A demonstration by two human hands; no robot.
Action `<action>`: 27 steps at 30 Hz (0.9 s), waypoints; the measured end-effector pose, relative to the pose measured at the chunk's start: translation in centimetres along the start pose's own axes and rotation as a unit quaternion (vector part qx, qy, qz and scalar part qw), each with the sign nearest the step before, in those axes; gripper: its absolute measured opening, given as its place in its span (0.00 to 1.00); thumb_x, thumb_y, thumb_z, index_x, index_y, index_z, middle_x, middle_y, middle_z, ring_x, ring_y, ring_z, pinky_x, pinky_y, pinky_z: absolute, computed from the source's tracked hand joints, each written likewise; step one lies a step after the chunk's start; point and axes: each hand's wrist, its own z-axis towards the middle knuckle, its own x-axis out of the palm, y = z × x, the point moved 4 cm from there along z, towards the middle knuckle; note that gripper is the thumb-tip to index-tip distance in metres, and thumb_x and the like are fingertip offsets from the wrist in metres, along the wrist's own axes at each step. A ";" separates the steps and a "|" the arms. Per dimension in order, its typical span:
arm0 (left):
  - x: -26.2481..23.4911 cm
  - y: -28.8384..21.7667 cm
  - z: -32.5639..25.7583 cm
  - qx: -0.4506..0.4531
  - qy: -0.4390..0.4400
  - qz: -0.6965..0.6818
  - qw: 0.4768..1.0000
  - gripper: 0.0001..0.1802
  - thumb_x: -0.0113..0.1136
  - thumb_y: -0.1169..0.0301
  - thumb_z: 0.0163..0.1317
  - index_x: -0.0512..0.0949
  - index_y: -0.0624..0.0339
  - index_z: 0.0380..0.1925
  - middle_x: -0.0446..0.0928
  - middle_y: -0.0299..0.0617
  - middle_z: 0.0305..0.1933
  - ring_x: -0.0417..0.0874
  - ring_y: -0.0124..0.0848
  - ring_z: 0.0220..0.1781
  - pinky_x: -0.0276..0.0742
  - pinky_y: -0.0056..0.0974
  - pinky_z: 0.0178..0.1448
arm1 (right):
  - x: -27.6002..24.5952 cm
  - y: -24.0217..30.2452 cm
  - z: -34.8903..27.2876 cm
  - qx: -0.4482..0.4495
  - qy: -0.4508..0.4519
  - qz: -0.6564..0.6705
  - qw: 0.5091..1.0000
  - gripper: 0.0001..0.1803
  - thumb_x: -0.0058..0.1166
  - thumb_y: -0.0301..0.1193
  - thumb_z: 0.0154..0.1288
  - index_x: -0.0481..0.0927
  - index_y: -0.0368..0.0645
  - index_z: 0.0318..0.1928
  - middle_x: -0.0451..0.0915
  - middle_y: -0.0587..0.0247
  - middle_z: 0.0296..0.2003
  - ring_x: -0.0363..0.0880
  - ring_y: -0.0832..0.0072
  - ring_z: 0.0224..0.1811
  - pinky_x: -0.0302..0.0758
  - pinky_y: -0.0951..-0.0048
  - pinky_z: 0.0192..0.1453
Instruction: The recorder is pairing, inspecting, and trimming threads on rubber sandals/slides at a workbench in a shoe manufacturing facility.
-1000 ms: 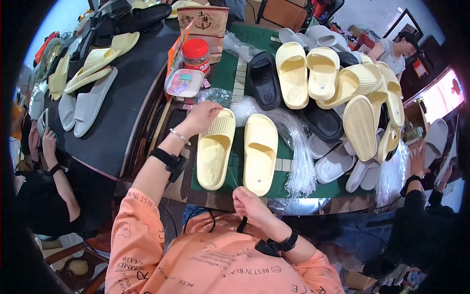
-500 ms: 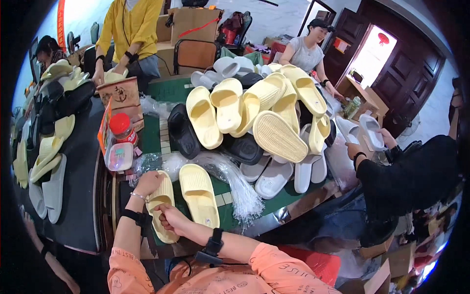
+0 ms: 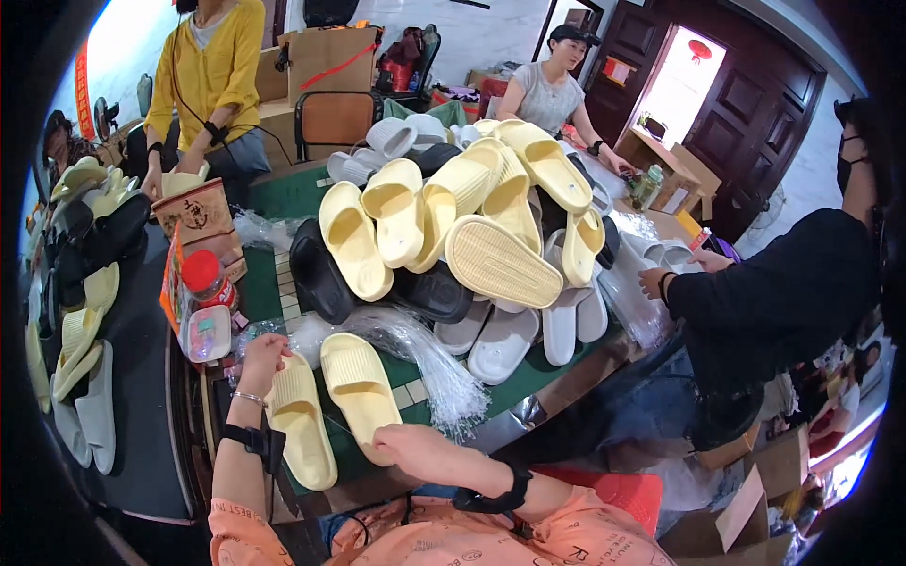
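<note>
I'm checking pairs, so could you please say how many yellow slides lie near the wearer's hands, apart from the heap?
2: the left slide beside the left hand; the right slide, partly hidden by the right hand.

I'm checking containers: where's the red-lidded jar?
Left of centre in the head view, the red-lidded jar sits between the brown bag and small tub.

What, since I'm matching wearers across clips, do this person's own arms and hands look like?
The left hand is bare, with a silver bangle and black wristband; the right hand, also bare, has a similar black wristband. Peach-orange sleeves carry dark lettering.
</note>
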 end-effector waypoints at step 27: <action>8.7 -0.8 -1.5 0.175 0.080 0.289 0.938 0.13 0.53 0.67 0.57 0.77 0.68 0.31 0.75 0.51 0.20 0.73 0.27 0.22 0.68 0.35 0.28 | 2.5 -4.3 4.0 -0.032 -0.150 -0.050 0.987 0.11 0.45 0.30 0.56 0.74 0.35 0.24 0.75 0.47 0.24 0.74 0.52 0.30 0.71 0.57 0.36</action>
